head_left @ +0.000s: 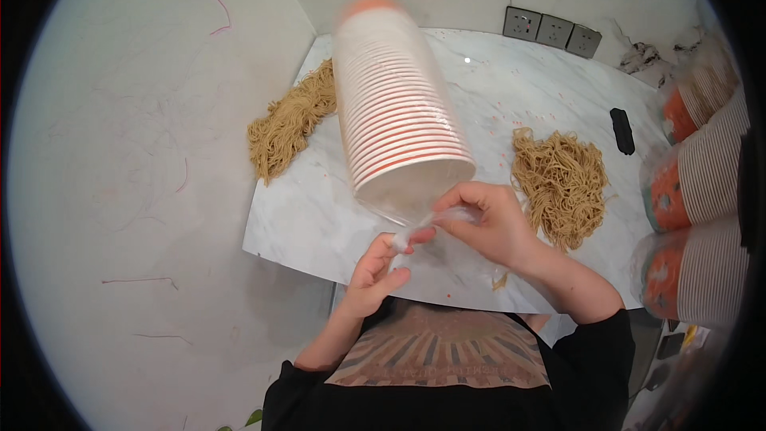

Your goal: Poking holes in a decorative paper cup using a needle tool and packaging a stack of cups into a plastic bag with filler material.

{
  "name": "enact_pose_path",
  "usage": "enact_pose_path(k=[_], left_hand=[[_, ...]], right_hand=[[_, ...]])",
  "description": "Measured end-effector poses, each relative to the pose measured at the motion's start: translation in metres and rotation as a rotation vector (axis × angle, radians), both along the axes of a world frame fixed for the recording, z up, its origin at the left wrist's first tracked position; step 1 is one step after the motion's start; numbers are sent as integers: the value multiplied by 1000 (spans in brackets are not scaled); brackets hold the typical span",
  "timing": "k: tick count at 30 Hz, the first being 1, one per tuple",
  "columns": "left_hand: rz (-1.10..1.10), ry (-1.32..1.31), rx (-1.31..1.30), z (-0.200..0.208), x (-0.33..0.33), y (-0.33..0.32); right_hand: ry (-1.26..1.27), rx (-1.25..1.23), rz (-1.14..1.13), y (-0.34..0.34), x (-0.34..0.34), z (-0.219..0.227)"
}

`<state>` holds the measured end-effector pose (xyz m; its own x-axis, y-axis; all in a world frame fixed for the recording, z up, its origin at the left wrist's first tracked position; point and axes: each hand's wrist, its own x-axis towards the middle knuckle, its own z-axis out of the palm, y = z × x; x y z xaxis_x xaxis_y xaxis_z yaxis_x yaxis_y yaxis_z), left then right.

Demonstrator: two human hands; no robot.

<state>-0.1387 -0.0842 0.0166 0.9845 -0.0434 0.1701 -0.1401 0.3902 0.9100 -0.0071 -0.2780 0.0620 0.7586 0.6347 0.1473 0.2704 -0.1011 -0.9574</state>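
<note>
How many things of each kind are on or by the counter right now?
Stacks of paper cups in clear sleeves: 4, one held by both hands, three at the right
Noodle piles: 2
Black object: 1
Wall sockets: 3
Total: 10

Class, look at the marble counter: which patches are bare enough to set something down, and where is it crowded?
Bare marble counter lies between the left noodle pile and the sleeve of stacked cups, and along the back beneath the wall sockets. It is crowded at the front, where left hand and right hand work the plastic wrap, and rightward by the right noodle pile and wrapped cup stacks.
</note>
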Motion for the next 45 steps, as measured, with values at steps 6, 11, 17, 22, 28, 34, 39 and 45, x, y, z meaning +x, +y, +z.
enact_pose_path(k=[6,11,17,22,28,34,39,45], left_hand=[[-17,-45,728,9,1,-3],[-144,119,337,2,2,-7],[-106,114,-241,-6,9,-26],[-58,171,-422,7,16,-42],[-52,248,-568,1,18,-43],[-90,172,-412,-3,17,-51],[-125,96,-459,-18,13,-58],[-117,122,-395,-24,9,-50]], right_hand=[[44,-94,2,-8,-26,27],[55,116,-71,-17,-37,8],[161,-17,-120,-24,-52,-16],[-69,56,-232,-15,-69,-25],[-513,-97,-399,-9,-70,-6],[-895,-228,-544,-10,-70,-15],[-841,-335,-589,4,-60,-20],[-812,-336,-581,4,-60,-21]])
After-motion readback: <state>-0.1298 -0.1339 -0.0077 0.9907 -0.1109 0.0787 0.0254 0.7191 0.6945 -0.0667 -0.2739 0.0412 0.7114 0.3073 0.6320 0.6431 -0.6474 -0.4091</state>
